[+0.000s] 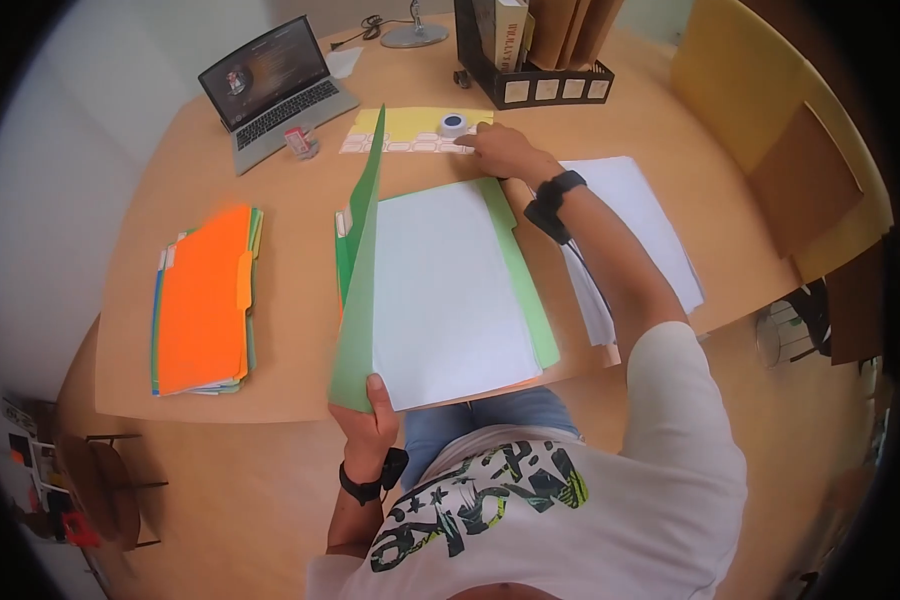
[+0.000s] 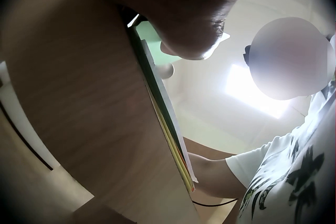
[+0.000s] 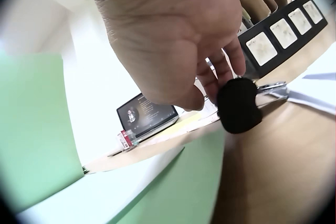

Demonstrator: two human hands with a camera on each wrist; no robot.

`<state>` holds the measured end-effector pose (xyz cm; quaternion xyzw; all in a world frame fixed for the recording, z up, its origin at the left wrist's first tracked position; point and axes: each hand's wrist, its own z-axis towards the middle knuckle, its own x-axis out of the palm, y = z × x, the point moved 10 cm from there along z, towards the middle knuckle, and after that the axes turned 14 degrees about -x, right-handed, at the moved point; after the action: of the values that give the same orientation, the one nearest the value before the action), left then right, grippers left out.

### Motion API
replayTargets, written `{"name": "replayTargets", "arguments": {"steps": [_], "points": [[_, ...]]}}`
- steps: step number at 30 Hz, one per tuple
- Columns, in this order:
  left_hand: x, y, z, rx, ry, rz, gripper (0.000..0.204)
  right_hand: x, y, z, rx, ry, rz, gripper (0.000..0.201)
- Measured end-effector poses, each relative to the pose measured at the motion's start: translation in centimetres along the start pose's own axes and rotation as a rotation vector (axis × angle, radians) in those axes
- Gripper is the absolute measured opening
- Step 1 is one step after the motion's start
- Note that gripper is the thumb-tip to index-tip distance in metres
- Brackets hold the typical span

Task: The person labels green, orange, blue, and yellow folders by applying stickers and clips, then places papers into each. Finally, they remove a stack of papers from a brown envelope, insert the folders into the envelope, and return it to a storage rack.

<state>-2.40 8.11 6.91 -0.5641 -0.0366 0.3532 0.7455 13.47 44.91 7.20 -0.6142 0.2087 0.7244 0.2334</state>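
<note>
A light green folder lies open in front of the person, with white paper inside. My left hand grips the raised front cover at its bottom edge, thumb on the inner side. My right hand reaches beyond the folder to the right end of a yellow sheet with white labels. Its thumb and fingers are apart beside a white round item with a dark centre. In the right wrist view, a black rounded object with a metal part appears just below the fingers.
An orange folder tops a stack at left. Loose white papers lie under the right forearm. At the back stand a laptop, a small red and clear item, a lamp base and a black file holder.
</note>
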Motion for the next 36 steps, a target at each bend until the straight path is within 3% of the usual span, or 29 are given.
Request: {"name": "replayTargets", "arguments": {"steps": [4,8,15,18,19,25,28,32,36], "points": [[-0.3,0.3,-0.1,0.117,-0.113,0.043,0.023,1.4,0.9,2.7,-0.021,0.018,-0.063,0.042],[-0.2,0.9,-0.3,0.103,-0.070,0.071,0.027,1.6,1.3,3.6,0.027,0.042,0.007,0.038],[0.0,0.5,-0.4,0.070,-0.038,0.064,0.027,-1.9,-3.2,-1.6,0.026,0.220,0.259,0.046],[-0.1,0.7,-0.5,0.057,-0.031,0.059,0.030,-1.4,-4.2,-5.4,0.198,0.419,0.336,0.054],[0.0,0.7,-0.5,0.049,-0.027,0.057,0.031,-0.5,-4.8,-5.3,0.137,0.385,0.265,0.052],[-0.3,0.4,-0.9,0.038,-0.101,0.076,0.035,0.9,-6.1,-5.0,0.022,-0.006,0.605,0.029],[-0.4,0.7,-1.1,0.030,-0.135,0.061,0.036,1.0,-7.1,-4.4,0.171,-0.035,0.964,0.022],[-0.7,1.4,-1.3,-0.005,-0.173,0.065,0.037,-1.8,-1.7,-0.7,-0.042,-0.042,1.060,0.027],[-0.8,2.0,-1.4,-0.047,-0.180,0.019,0.039,-0.9,2.7,3.1,-0.147,0.099,0.996,0.029]]}}
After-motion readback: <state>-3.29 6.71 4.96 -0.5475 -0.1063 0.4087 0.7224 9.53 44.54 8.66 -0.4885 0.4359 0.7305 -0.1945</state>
